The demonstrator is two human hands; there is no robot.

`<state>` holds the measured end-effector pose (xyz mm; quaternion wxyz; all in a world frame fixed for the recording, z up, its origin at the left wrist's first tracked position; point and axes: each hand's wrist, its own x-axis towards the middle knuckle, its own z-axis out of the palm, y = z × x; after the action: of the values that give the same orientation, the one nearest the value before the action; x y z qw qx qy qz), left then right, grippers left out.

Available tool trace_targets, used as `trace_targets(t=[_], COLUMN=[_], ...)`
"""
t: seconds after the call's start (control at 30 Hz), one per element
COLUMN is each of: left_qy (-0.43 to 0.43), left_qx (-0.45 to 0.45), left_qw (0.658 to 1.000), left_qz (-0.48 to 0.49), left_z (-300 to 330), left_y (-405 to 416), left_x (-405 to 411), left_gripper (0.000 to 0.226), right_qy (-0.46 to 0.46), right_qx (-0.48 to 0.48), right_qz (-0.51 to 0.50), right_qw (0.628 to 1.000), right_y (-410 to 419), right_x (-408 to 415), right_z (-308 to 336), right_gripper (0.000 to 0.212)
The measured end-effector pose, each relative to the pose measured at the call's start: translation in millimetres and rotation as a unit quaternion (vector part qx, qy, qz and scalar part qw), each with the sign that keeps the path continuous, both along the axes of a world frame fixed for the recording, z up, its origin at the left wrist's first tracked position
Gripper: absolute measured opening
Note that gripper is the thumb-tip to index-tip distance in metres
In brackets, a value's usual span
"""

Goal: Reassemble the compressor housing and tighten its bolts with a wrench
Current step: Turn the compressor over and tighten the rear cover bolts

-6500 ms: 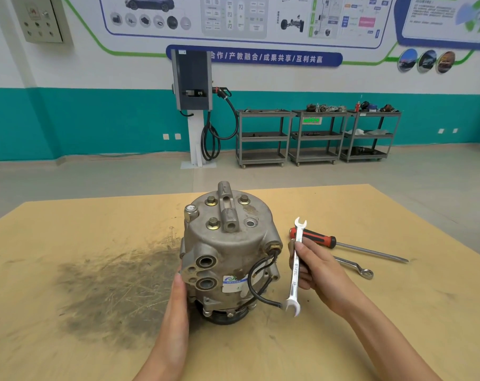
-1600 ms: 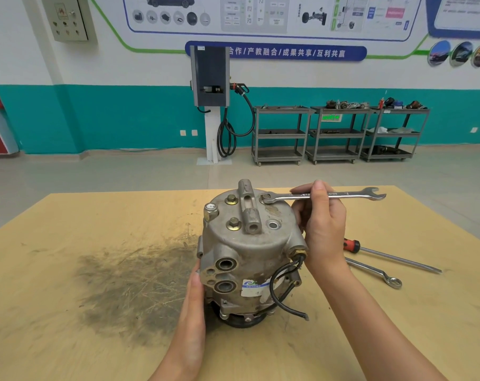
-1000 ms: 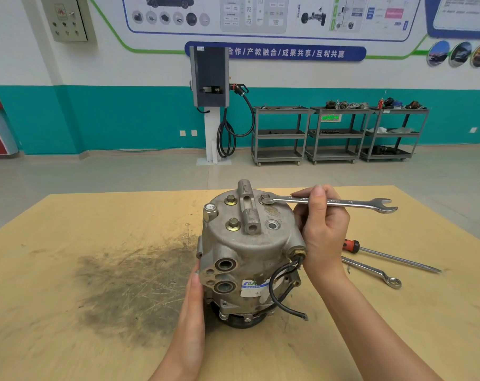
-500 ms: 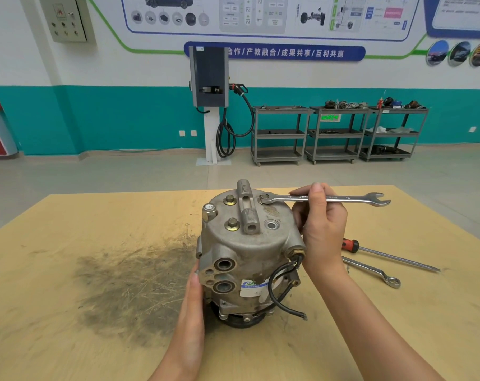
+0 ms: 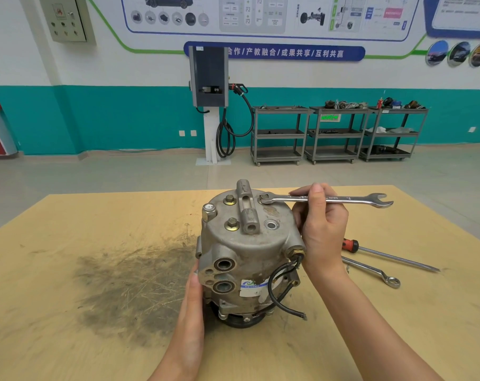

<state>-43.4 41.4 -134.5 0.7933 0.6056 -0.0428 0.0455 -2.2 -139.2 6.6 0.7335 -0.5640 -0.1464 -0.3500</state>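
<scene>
while the compressor housing (image 5: pixel 250 254) is stood upright on the worktop (image 5: pixel 68 270) and steadied by the flat left hand (image 5: pixel 193 303), the combination wrench (image 5: pixel 326 199) is gripped mid-shaft by the right hand (image 5: pixel 322 229), its end seated on a rear bolt (image 5: pixel 264 197) for leverage.
</scene>
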Motion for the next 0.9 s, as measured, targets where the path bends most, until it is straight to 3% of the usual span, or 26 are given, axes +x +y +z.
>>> trace_targets(t=[0.9], left_qy=[0.009], left_qx=[0.000], left_qw=[1.000], left_qz=[-0.004], left_z=[-1.8], left_y=[-0.1], left_x=[1.1], left_gripper=[0.095], right_qy=[-0.009], right_qx=[-0.015], right_qz=[-0.016], right_qw=[1.000], right_y=[1.6], right_x=[-6.7], right_z=[3.7], right_gripper=[0.028])
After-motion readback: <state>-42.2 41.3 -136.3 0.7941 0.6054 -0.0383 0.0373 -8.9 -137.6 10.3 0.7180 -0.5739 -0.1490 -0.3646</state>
